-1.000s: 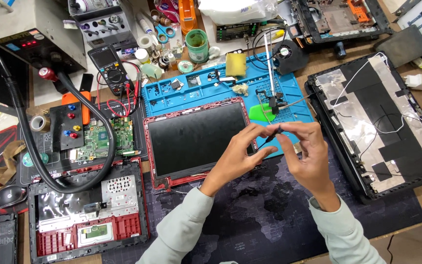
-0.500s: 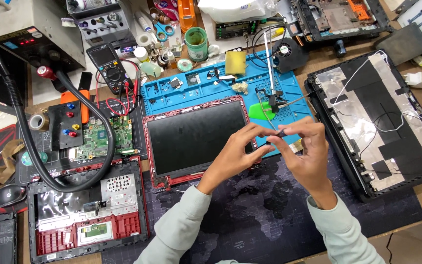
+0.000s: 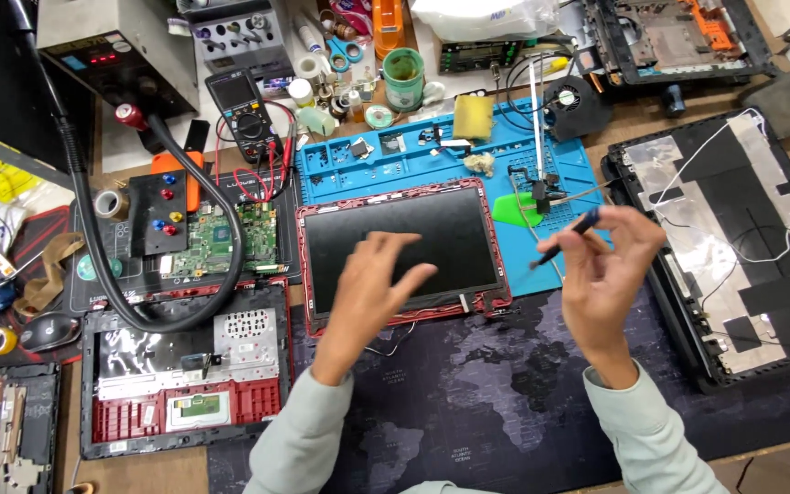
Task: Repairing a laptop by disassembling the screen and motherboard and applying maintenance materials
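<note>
My right hand (image 3: pixel 607 273) holds a thin dark tool (image 3: pixel 564 239) like a small screwdriver, its tip pointing down-left above the blue mat (image 3: pixel 395 169). My left hand (image 3: pixel 369 285) hovers with fingers spread over the lower part of a dark laptop screen panel in a red frame (image 3: pixel 400 240). It holds nothing. The two hands are apart. A green pick (image 3: pixel 512 210) lies just right of the screen.
A laptop lid with foil and cables (image 3: pixel 733 238) lies at right. A red-edged laptop base (image 3: pixel 185 380), a green circuit board (image 3: pixel 230 240) and a multimeter (image 3: pixel 241 105) sit at left. A black hose (image 3: pixel 93 247) curves over them. A dark map-printed mat (image 3: pixel 477 402) lies near me.
My hands, together over the screen's right edge a second ago, have separated. The left moved left over the screen; the right kept the tool and lifted slightly right.
</note>
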